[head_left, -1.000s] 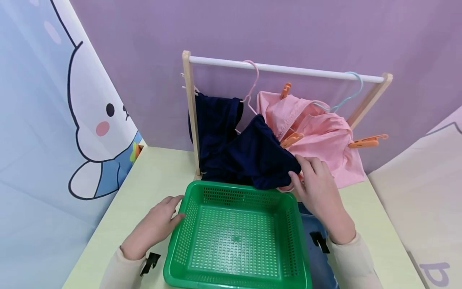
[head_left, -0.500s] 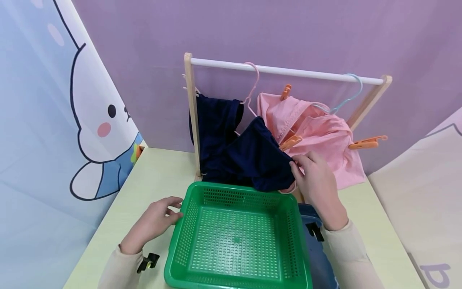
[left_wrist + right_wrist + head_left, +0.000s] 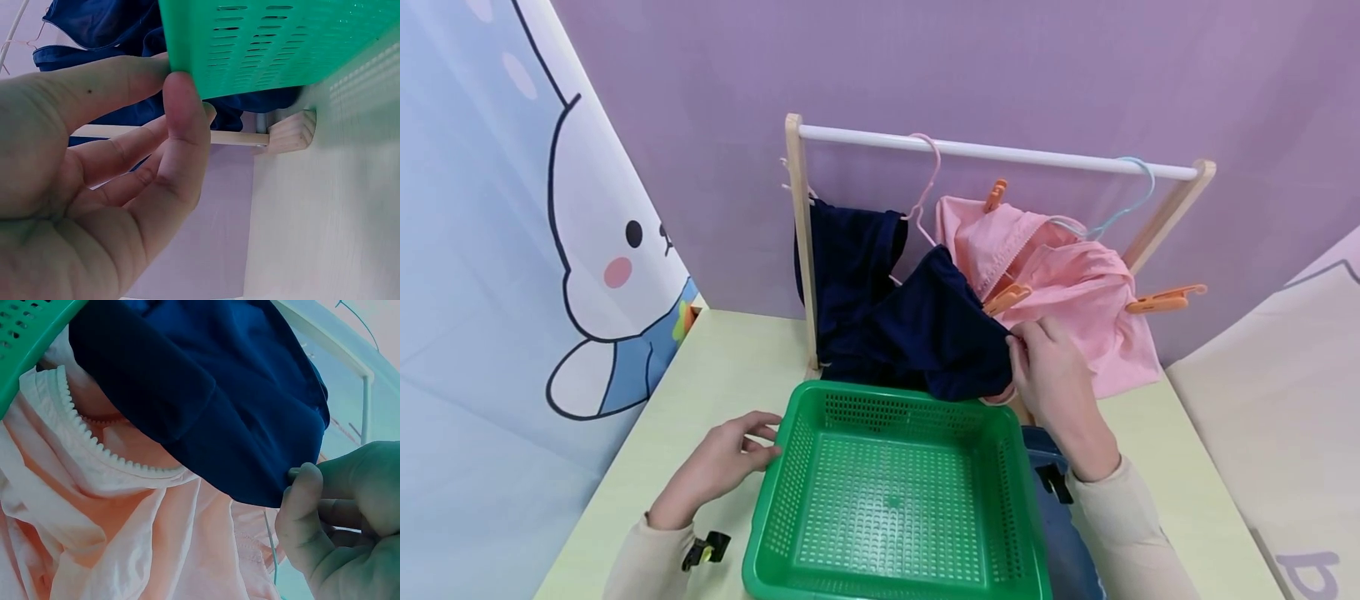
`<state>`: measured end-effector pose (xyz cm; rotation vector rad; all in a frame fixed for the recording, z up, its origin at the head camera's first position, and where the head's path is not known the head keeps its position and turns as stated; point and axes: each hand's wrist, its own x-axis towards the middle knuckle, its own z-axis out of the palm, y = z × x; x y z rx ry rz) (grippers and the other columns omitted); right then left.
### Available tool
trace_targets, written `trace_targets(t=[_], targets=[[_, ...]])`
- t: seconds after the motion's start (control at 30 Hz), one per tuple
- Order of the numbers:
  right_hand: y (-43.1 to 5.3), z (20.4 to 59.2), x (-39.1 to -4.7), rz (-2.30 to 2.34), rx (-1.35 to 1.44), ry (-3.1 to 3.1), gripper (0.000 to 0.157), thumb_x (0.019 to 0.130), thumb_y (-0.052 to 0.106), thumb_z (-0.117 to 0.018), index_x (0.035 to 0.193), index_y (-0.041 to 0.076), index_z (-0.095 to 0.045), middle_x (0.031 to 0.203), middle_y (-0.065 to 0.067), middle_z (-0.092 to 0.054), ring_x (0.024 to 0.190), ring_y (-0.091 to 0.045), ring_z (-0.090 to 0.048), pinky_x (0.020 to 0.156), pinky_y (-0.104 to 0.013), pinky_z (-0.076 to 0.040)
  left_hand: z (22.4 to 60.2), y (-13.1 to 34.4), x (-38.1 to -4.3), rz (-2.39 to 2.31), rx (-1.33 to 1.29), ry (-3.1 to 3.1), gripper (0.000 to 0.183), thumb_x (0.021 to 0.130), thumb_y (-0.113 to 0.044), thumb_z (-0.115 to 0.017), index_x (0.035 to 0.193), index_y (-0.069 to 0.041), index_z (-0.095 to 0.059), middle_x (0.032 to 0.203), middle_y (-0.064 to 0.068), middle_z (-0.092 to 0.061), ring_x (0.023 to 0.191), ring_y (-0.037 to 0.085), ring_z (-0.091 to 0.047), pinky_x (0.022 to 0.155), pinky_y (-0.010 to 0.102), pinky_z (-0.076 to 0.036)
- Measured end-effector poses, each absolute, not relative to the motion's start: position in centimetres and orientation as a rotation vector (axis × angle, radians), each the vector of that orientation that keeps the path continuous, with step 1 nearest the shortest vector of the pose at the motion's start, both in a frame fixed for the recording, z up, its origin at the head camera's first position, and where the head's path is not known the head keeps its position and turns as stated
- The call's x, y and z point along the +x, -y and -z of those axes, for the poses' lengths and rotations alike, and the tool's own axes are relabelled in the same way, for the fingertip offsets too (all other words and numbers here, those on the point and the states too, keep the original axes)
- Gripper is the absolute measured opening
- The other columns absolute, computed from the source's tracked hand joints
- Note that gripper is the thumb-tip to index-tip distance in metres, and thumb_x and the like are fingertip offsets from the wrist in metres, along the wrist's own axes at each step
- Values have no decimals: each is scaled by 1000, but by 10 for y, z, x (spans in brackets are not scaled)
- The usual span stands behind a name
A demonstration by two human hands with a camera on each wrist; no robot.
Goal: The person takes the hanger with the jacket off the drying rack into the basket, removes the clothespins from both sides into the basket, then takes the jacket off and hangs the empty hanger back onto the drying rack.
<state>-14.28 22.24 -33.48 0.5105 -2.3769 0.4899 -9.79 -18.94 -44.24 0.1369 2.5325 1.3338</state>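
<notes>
My right hand (image 3: pixel 1054 383) pinches the lower right corner of a navy garment (image 3: pixel 951 325) between thumb and fingertips; the right wrist view shows the cloth (image 3: pixel 206 394) stretched away from that pinch. The navy garment hangs from a pink hanger (image 3: pixel 928 179) on the rack. Down at the left, my left hand (image 3: pixel 724 457) has its thumb and index finger on the rim of a green plastic basket (image 3: pixel 763 508), nipping the edge in the left wrist view. Behind the right hand is a pink zippered garment (image 3: pixel 1082 292) on a blue hanger (image 3: pixel 1131 196).
The rack's white rod (image 3: pixel 1000 152) sits on wooden posts. Orange clothespins (image 3: pixel 1165 299) are clipped to the pink garment. Blue denim-like cloth (image 3: pixel 1063 533) lies right of the basket, partly under the right forearm. A purple backdrop (image 3: pixel 925 58) stands behind, with printed curtains on either side.
My right hand has drawn slightly left with the navy garment's corner and now pinches it more closely. The left hand stays at the basket rim; the whole view has shifted slightly.
</notes>
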Motion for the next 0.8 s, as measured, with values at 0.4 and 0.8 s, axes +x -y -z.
trace_targets(t=[0.4,0.8], targets=[[-226,336,-141,-485,478,2360,6,94,1,-65,93,-5,-63,84,-17,-56,75,-34,-56,65,-48,-53,446,190,-98,-1371,128,-2516,43,93,-10,-70,134,-4,-59,109,8,-66,85,16,-67,66,33,-56],[-233,330,-141,-508,456,2336,7,94,0,-64,92,-6,-63,81,-17,-54,73,-33,-51,60,-44,-46,446,190,-96,-1413,115,-2499,43,93,-10,-71,134,-4,-59,106,7,-66,85,17,-68,69,35,-58]])
